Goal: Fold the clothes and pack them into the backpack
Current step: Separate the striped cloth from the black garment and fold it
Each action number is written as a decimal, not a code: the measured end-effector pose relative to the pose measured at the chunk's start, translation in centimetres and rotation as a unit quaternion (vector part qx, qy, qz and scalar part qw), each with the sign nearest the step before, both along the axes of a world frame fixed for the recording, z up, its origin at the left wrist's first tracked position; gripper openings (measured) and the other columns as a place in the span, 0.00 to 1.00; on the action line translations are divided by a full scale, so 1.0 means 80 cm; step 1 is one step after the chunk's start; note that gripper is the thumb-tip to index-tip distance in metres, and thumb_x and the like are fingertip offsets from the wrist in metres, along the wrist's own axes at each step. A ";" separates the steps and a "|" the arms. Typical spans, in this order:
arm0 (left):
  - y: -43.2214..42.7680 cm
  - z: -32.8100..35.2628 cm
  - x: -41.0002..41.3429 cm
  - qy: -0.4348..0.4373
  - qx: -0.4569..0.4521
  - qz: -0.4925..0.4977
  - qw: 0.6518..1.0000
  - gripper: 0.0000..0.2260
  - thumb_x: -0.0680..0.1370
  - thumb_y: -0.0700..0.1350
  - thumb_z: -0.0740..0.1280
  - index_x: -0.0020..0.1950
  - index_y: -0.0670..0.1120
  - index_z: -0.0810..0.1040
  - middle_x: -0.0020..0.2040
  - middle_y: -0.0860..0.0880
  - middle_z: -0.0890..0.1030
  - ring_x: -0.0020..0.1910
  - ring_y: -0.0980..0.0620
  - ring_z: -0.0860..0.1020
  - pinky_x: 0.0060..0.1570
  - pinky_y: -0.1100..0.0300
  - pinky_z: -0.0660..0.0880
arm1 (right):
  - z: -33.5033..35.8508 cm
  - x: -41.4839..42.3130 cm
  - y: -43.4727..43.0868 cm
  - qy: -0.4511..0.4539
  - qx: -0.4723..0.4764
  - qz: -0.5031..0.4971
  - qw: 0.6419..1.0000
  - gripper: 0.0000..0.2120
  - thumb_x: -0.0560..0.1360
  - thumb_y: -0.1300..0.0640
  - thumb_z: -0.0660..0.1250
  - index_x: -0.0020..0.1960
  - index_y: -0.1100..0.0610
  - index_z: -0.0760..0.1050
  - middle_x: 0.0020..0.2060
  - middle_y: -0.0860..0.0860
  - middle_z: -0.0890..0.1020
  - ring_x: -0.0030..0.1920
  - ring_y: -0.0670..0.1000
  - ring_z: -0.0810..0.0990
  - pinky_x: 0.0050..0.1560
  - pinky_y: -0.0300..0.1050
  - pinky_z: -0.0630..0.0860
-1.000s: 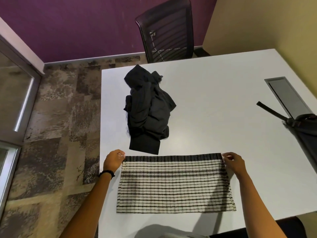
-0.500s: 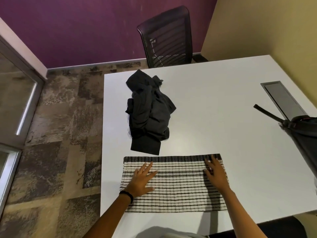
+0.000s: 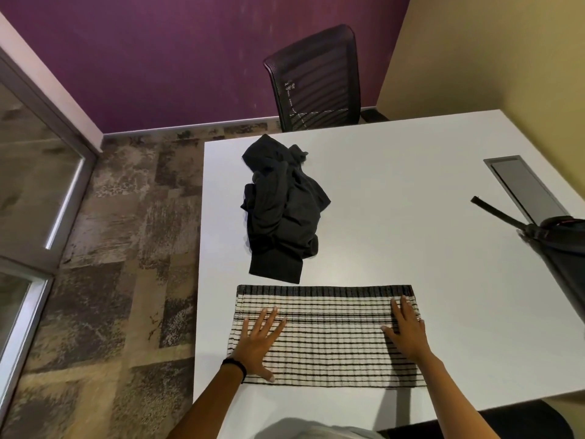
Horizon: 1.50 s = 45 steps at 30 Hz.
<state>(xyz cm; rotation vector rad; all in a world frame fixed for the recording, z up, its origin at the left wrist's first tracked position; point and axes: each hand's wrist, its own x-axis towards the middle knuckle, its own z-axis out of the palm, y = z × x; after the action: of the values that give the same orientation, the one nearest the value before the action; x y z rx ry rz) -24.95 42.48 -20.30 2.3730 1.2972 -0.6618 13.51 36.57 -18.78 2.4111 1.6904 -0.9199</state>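
A folded white garment with black stripes (image 3: 329, 337) lies flat near the front edge of the white table (image 3: 411, 217). My left hand (image 3: 258, 342) presses flat on its left part, fingers spread. On its right part rests my right hand (image 3: 406, 327), also flat with straight fingers. A crumpled black garment (image 3: 281, 210) lies just behind the striped one. The black backpack (image 3: 563, 245) sits at the table's right edge, mostly cut off by the frame, one strap stretched toward the middle.
A black mesh office chair (image 3: 316, 80) stands behind the table's far side. A grey cable hatch (image 3: 519, 185) is set into the table at the right. Patterned carpet and a glass door lie to the left.
Both hands let go of the striped garment's top corners and moved onto its surface, then slid apart toward its left and right sides while pressing flat.
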 end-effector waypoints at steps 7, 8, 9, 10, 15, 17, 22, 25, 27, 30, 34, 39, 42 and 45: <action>0.003 0.012 0.001 -0.020 -0.021 0.023 0.999 0.76 0.37 0.81 0.62 0.77 0.46 0.43 0.70 0.42 0.71 0.59 0.42 0.79 0.47 0.41 0.75 | 0.014 0.008 0.006 0.018 -0.021 0.011 1.000 0.38 0.78 0.52 0.62 0.76 0.58 0.40 0.76 0.53 0.42 0.77 0.54 0.45 0.73 0.55 0.54; 0.004 0.020 0.003 -0.020 -0.031 0.021 0.999 0.76 0.38 0.80 0.64 0.77 0.47 0.41 0.68 0.41 0.73 0.60 0.41 0.78 0.48 0.40 0.75 | 0.015 0.008 0.007 0.026 -0.013 0.005 1.000 0.37 0.78 0.54 0.63 0.76 0.58 0.43 0.77 0.54 0.43 0.77 0.54 0.47 0.73 0.53 0.56; 0.006 0.033 0.005 -0.015 -0.070 0.003 0.997 0.74 0.41 0.78 0.68 0.76 0.49 0.36 0.70 0.39 0.69 0.65 0.37 0.73 0.53 0.37 0.71 | 0.017 0.007 0.008 0.036 -0.009 -0.007 0.999 0.35 0.78 0.56 0.63 0.76 0.59 0.46 0.77 0.55 0.45 0.76 0.55 0.49 0.73 0.51 0.57; 0.008 0.047 0.008 -0.017 -0.116 -0.024 0.993 0.71 0.48 0.74 0.72 0.72 0.55 0.27 0.74 0.35 0.58 0.71 0.34 0.60 0.61 0.34 0.61 | 0.020 0.005 0.010 0.043 -0.004 -0.021 0.999 0.32 0.78 0.58 0.63 0.76 0.59 0.50 0.77 0.56 0.47 0.76 0.56 0.52 0.73 0.50 0.57; -0.003 0.071 -0.013 -0.034 -0.080 -0.054 0.995 0.60 0.68 0.58 0.74 0.50 0.67 0.12 0.68 0.41 0.27 0.67 0.40 0.29 0.69 0.43 0.36 | 0.030 -0.015 0.008 0.052 0.010 -0.063 0.997 0.25 0.78 0.62 0.61 0.74 0.59 0.60 0.76 0.58 0.53 0.74 0.59 0.59 0.70 0.50 0.61; -0.010 0.072 -0.025 -0.014 -0.033 -0.063 0.997 0.64 0.58 0.65 0.76 0.67 0.61 0.22 0.75 0.36 0.45 0.73 0.36 0.46 0.68 0.38 0.56 | 0.027 -0.023 -0.002 0.053 -0.006 -0.041 0.998 0.28 0.78 0.62 0.61 0.75 0.60 0.55 0.76 0.60 0.49 0.75 0.59 0.54 0.72 0.49 0.58; -0.029 0.028 -0.058 -0.010 0.016 -0.011 1.000 0.65 0.40 0.74 0.72 0.71 0.46 0.56 0.63 0.43 0.77 0.54 0.44 0.82 0.44 0.52 0.80 | 0.031 -0.033 -0.023 0.097 0.038 -0.093 0.990 0.23 0.78 0.62 0.61 0.72 0.62 0.64 0.74 0.60 0.59 0.73 0.59 0.61 0.71 0.51 0.62; -0.038 0.027 -0.057 -0.028 0.034 -0.003 0.999 0.63 0.44 0.73 0.73 0.71 0.46 0.56 0.65 0.43 0.69 0.55 0.45 0.81 0.45 0.51 0.79 | 0.051 -0.036 -0.038 0.112 0.140 -0.200 0.963 0.15 0.77 0.64 0.60 0.64 0.63 0.73 0.64 0.60 0.74 0.63 0.59 0.73 0.63 0.53 0.70; -0.042 0.030 -0.050 -0.038 0.043 -0.016 0.998 0.61 0.46 0.72 0.74 0.71 0.47 0.56 0.65 0.43 0.69 0.55 0.45 0.81 0.46 0.51 0.79 | 0.060 -0.035 -0.052 0.105 0.160 -0.248 0.950 0.15 0.77 0.65 0.60 0.63 0.64 0.73 0.62 0.60 0.75 0.61 0.60 0.74 0.61 0.53 0.70; -0.049 0.038 -0.033 -0.051 0.039 -0.046 0.997 0.55 0.48 0.68 0.77 0.69 0.48 0.64 0.65 0.45 0.75 0.57 0.48 0.80 0.47 0.52 0.79 | 0.062 -0.032 -0.070 0.095 0.137 -0.300 0.939 0.16 0.77 0.65 0.60 0.64 0.65 0.72 0.62 0.62 0.74 0.60 0.62 0.74 0.60 0.55 0.72; -0.065 0.075 0.007 -0.113 -0.036 -0.106 0.987 0.38 0.74 0.51 0.69 0.77 0.44 0.53 0.77 0.48 0.52 0.76 0.49 0.58 0.73 0.49 0.59 | 0.067 -0.034 -0.098 0.081 0.074 -0.337 0.935 0.17 0.77 0.65 0.59 0.65 0.65 0.70 0.59 0.64 0.75 0.57 0.63 0.75 0.54 0.54 0.73; -0.089 0.061 0.047 -0.145 -0.089 -0.167 0.971 0.30 0.81 0.45 0.58 0.78 0.49 0.45 0.78 0.50 0.44 0.77 0.52 0.45 0.75 0.55 0.42 | 0.071 -0.038 -0.120 0.102 0.043 -0.387 0.916 0.17 0.77 0.64 0.59 0.65 0.68 0.69 0.56 0.65 0.77 0.53 0.63 0.78 0.52 0.53 0.75; -0.099 0.057 0.065 -0.125 -0.105 -0.206 0.965 0.30 0.81 0.45 0.59 0.78 0.48 0.46 0.78 0.49 0.45 0.77 0.51 0.46 0.76 0.53 0.46 | 0.082 -0.044 -0.127 0.104 0.033 -0.427 0.898 0.13 0.77 0.66 0.59 0.60 0.70 0.71 0.55 0.66 0.77 0.55 0.64 0.76 0.50 0.50 0.72; -0.105 0.053 0.071 -0.115 -0.112 -0.225 0.961 0.30 0.81 0.45 0.60 0.78 0.47 0.46 0.78 0.48 0.45 0.77 0.50 0.47 0.75 0.54 0.46 | 0.084 -0.046 -0.131 0.126 0.055 -0.470 0.872 0.14 0.77 0.66 0.60 0.61 0.71 0.71 0.57 0.66 0.77 0.53 0.63 0.76 0.50 0.47 0.71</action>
<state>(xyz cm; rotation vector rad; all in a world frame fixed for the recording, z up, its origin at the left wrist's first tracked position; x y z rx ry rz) -19.25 34.10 -16.08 2.4764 0.5545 -0.5933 9.80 26.08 -12.10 3.3382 0.4804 -1.2628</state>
